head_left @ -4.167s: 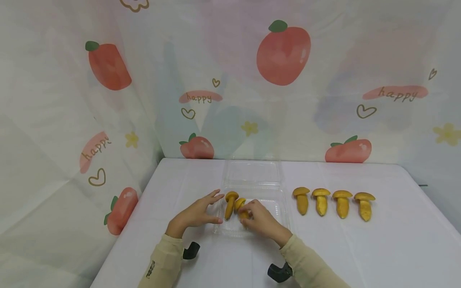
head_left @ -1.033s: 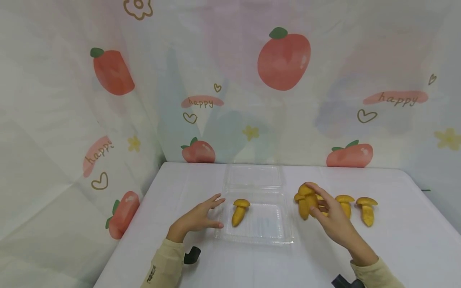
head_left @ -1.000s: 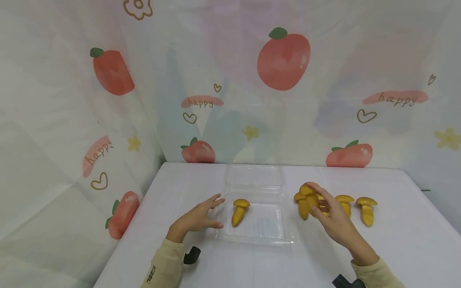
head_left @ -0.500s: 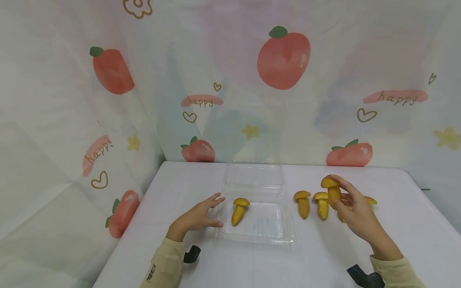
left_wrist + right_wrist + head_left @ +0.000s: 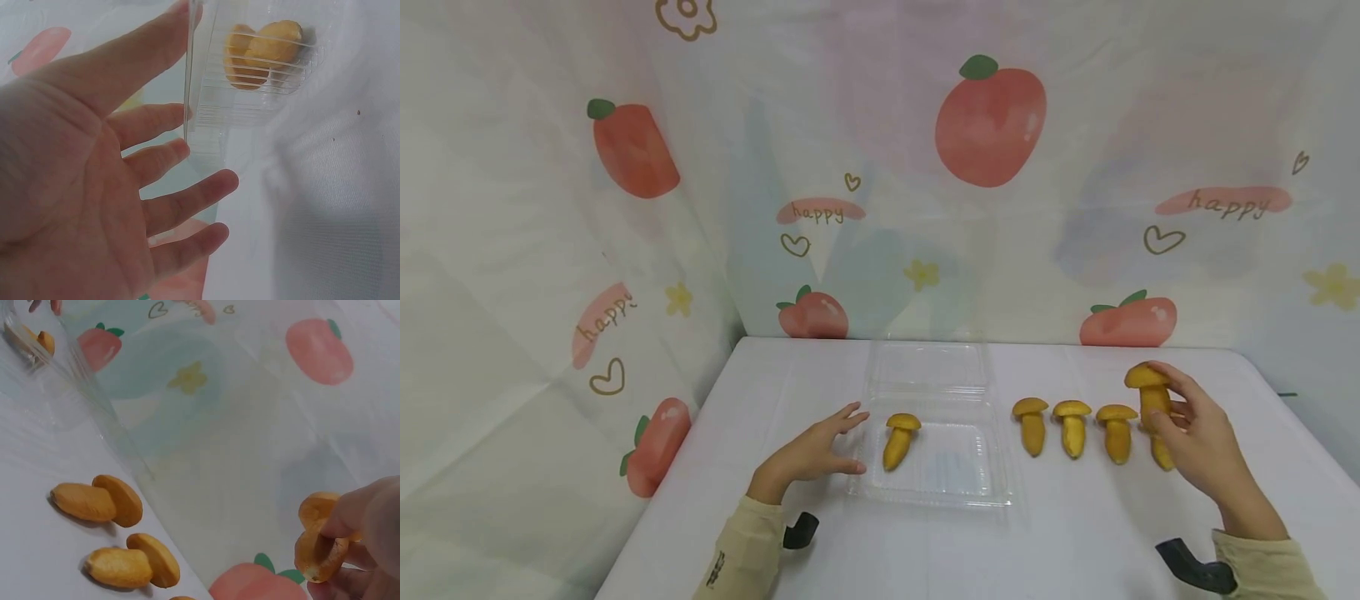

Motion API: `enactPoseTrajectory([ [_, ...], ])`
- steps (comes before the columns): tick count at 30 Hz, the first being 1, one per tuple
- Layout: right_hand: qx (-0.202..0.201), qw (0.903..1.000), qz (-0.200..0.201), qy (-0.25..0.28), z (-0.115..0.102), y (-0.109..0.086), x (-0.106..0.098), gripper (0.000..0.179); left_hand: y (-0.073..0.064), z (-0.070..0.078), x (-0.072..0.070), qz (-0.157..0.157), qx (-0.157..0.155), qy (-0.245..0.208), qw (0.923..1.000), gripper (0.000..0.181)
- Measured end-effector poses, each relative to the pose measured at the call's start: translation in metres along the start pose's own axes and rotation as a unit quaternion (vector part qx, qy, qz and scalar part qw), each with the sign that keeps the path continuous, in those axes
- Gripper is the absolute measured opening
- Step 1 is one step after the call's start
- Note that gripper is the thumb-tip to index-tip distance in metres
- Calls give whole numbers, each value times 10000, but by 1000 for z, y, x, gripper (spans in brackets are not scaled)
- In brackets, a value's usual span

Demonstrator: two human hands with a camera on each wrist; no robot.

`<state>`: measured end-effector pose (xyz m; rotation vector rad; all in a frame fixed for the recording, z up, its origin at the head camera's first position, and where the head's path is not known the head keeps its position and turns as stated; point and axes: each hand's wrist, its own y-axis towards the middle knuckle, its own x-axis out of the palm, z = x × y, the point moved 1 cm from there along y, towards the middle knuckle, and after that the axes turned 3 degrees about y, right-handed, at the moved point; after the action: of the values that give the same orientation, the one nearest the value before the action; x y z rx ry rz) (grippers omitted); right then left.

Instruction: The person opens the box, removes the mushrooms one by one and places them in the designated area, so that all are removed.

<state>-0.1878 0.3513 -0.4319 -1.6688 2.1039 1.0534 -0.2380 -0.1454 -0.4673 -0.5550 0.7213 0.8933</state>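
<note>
My right hand (image 5: 1208,442) pinches a yellow-brown mushroom (image 5: 1148,392) by its stem, cap up, above the right end of a row. In the right wrist view, thumb and fingers close on that mushroom (image 5: 315,559). Below it, another mushroom (image 5: 1161,452) is partly hidden. My left hand (image 5: 808,447) is spread at the left side of a clear plastic box (image 5: 928,503) whose lid stands folded back. In the left wrist view, thumb and fingertips lie along the box's edge (image 5: 189,81). One mushroom (image 5: 897,448) lies inside the box, towards the left.
Left of the held mushroom, three more mushrooms lie in a row: one nearest the box (image 5: 1032,432), a middle one (image 5: 1073,433) and a third (image 5: 1117,437). They rest on a white-covered table (image 5: 970,550). A printed cloth (image 5: 1037,250) hangs behind and at left.
Earlier my right hand was at the box, where two mushrooms lay. It has since carried one mushroom rightward over the row to its right end. My left hand has stayed by the box.
</note>
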Motion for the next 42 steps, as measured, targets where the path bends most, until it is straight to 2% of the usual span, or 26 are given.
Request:
enactPoseTrajectory([
  [9,348,9989,27,-314,18,3,-9,59,-1,0,-1,-3,-38,35,10000,83],
  [18,900,9931,120,-744,36,3,-15,60,-2,-1,0,29,37,10,10000,83],
  [35,1294,9890,400,-602,69,-3,-24,60,-2,-1,1,10,-13,46,10000,84],
  [42,1975,9776,306,-659,78,-3,-28,62,-1,-1,1,15,-24,40,10000,83],
])
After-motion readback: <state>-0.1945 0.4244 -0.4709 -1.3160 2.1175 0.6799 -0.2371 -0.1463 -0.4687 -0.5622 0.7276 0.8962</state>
